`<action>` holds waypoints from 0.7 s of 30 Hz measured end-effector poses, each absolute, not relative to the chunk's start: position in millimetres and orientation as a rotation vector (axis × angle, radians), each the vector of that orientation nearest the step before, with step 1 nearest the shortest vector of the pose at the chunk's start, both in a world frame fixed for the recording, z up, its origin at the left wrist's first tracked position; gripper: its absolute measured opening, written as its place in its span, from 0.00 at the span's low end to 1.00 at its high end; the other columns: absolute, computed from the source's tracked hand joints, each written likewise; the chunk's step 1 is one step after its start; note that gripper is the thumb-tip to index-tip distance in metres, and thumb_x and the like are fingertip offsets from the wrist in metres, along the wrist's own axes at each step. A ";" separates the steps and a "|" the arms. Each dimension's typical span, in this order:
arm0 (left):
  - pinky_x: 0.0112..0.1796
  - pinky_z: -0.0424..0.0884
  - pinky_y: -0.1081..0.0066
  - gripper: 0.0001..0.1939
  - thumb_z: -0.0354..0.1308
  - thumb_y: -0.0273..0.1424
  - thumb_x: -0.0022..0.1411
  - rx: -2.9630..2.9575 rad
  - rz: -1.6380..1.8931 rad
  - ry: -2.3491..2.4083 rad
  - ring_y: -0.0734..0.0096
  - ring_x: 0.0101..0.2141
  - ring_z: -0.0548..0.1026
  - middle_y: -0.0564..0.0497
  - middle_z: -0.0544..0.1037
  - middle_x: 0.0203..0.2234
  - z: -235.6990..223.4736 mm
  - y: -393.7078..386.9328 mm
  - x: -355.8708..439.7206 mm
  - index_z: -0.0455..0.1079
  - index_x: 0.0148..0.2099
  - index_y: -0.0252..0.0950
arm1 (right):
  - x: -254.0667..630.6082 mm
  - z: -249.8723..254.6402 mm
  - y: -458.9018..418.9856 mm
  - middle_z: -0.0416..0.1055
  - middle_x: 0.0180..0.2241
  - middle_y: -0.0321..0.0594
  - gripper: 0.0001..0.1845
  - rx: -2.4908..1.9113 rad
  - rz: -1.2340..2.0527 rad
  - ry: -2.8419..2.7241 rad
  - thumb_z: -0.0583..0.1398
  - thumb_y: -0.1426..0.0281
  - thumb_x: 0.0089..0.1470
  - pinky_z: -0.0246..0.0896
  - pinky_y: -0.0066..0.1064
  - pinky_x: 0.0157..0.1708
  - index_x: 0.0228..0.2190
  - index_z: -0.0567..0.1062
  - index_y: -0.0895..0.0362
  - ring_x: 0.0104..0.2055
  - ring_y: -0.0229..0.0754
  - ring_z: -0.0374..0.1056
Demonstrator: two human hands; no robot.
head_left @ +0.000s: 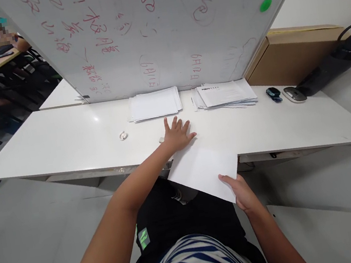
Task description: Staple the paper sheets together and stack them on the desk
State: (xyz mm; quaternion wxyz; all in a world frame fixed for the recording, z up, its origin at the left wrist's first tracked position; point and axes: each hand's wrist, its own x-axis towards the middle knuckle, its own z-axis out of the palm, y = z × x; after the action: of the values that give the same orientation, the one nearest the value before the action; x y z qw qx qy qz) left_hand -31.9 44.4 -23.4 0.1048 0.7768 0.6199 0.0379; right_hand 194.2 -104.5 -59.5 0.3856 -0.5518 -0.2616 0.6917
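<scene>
A blank white sheet of paper (205, 164) juts over the front edge of the white table. My right hand (243, 192) pinches its near right corner, thumb on top and fingers beneath. With fingers spread, my left hand (179, 136) lies flat near the sheet's far edge, on or just beside the tabletop; whether it touches the sheet I cannot tell. A small pale object (161, 140) shows partly beside the left wrist. Farther back lie a stack of blank paper (154, 104) and, to its right, a looser stack of printed sheets (227, 93).
A whiteboard (153, 32) with red writing rises behind the table (47, 145). At the right are a cardboard box (296, 54), a black bottle (337, 61), a computer mouse (295, 94) and a dark watch (274, 94). A small white coiled item (123, 135) lies left. Another person sits far left.
</scene>
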 end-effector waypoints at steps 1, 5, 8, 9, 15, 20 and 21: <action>0.58 0.18 0.42 0.38 0.33 0.55 0.63 2.283 0.113 1.825 0.48 0.66 0.32 0.47 0.52 0.65 -23.8 44.6 -32.2 0.44 0.68 0.42 | 194.3 -60.4 -104.6 0.77 0.43 0.46 0.27 -1.409 1.764 -0.658 0.68 0.62 0.42 0.68 0.38 0.42 0.45 0.75 0.60 0.40 0.51 0.74; 0.59 0.22 0.43 0.39 0.33 0.56 0.62 2.251 0.124 1.805 0.48 0.66 0.32 0.48 0.49 0.66 -24.0 45.4 -33.5 0.41 0.69 0.42 | 193.9 -60.0 -105.6 0.77 0.42 0.46 0.28 -1.418 1.757 -0.631 0.68 0.63 0.42 0.68 0.38 0.44 0.46 0.75 0.60 0.42 0.51 0.74; 0.61 0.27 0.45 0.41 0.31 0.58 0.61 2.243 0.077 1.808 0.50 0.66 0.33 0.47 0.46 0.67 -22.2 45.7 -34.2 0.40 0.70 0.41 | 192.4 -57.0 -107.0 0.77 0.43 0.45 0.29 -1.396 1.765 -0.630 0.68 0.63 0.43 0.67 0.38 0.45 0.47 0.74 0.60 0.42 0.50 0.73; 0.61 0.28 0.46 0.42 0.30 0.58 0.61 2.242 0.062 1.813 0.51 0.66 0.33 0.48 0.45 0.67 -21.3 45.5 -34.3 0.40 0.70 0.42 | 191.8 -56.3 -107.5 0.77 0.43 0.45 0.29 -1.391 1.766 -0.632 0.68 0.63 0.43 0.67 0.38 0.45 0.48 0.74 0.60 0.42 0.50 0.74; 0.61 0.32 0.48 0.42 0.29 0.59 0.60 2.221 0.055 1.817 0.53 0.66 0.32 0.50 0.43 0.68 -16.5 42.9 -34.9 0.39 0.70 0.43 | 189.9 -57.4 -110.1 0.77 0.41 0.46 0.30 -1.384 1.741 -0.642 0.68 0.63 0.43 0.68 0.39 0.45 0.48 0.74 0.60 0.42 0.51 0.74; 0.61 0.38 0.47 0.42 0.26 0.59 0.60 2.164 0.089 1.780 0.53 0.66 0.35 0.48 0.43 0.68 -16.5 42.9 -39.2 0.38 0.70 0.43 | 189.7 -53.3 -110.5 0.77 0.41 0.45 0.28 -1.380 1.738 -0.673 0.68 0.64 0.43 0.68 0.39 0.43 0.47 0.74 0.60 0.41 0.51 0.74; 0.61 0.39 0.47 0.42 0.26 0.59 0.61 2.150 0.104 1.767 0.53 0.66 0.36 0.47 0.43 0.67 -16.8 43.3 -40.3 0.38 0.70 0.43 | 189.6 -51.4 -110.1 0.78 0.41 0.45 0.28 -1.392 1.734 -0.674 0.68 0.64 0.43 0.69 0.38 0.42 0.46 0.74 0.61 0.41 0.51 0.74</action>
State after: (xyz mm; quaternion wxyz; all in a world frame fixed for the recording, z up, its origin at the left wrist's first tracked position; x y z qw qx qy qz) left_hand -40.3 43.3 -16.8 0.1775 0.7598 0.6244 0.0366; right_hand 189.6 -110.1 -51.4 0.3977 -0.5495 -0.2661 0.6849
